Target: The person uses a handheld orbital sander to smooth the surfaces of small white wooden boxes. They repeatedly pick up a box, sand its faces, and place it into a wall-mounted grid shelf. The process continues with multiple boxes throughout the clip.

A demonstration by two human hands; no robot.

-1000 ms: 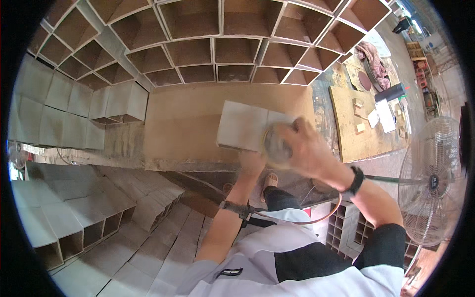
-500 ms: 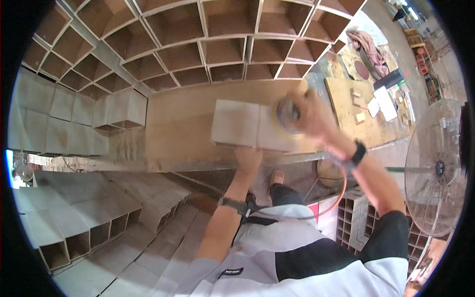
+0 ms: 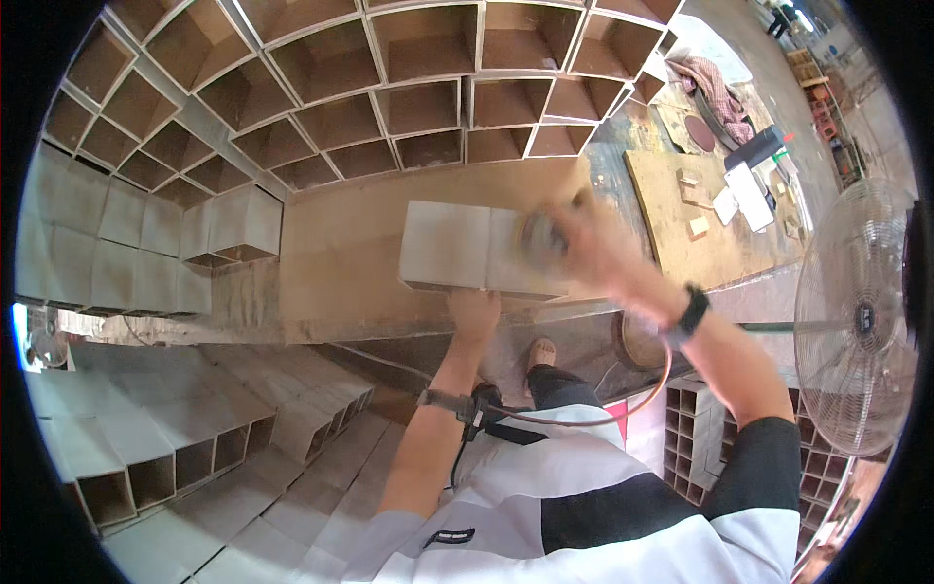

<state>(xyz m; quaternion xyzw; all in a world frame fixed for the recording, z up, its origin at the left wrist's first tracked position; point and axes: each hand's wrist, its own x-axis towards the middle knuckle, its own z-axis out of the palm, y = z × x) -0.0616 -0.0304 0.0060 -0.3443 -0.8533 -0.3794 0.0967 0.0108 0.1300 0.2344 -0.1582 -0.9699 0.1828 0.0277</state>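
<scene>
A pale grey-white box (image 3: pixel 446 243) lies on the brown workbench (image 3: pixel 341 224), with a seam across its upper face. My left hand (image 3: pixel 475 313) holds the box's near side; some of its fingertips are hidden against it. My right hand (image 3: pixel 593 243) is wrapped round a round hand sander (image 3: pixel 538 243), smeared by motion, at the right part of the box's upper face. Whether the disc presses flat there is too blurred to tell. An orange-brown hose (image 3: pixel 623 417) curves below my right forearm.
Stacked open-fronted compartments (image 3: pixel 423 44) line the bench's far side. More pale boxes (image 3: pixel 117 238) stand at left, and others (image 3: pixel 195 409) lie lower left. Right of the bench are a wooden board (image 3: pixel 671 219) with small blocks, a checked cloth (image 3: pixel 715 88) and a fan (image 3: pixel 861 321).
The sander has shifted slightly left over the box, with my right hand round it. My left hand stays at the box's near side. The whole view has moved a little.
</scene>
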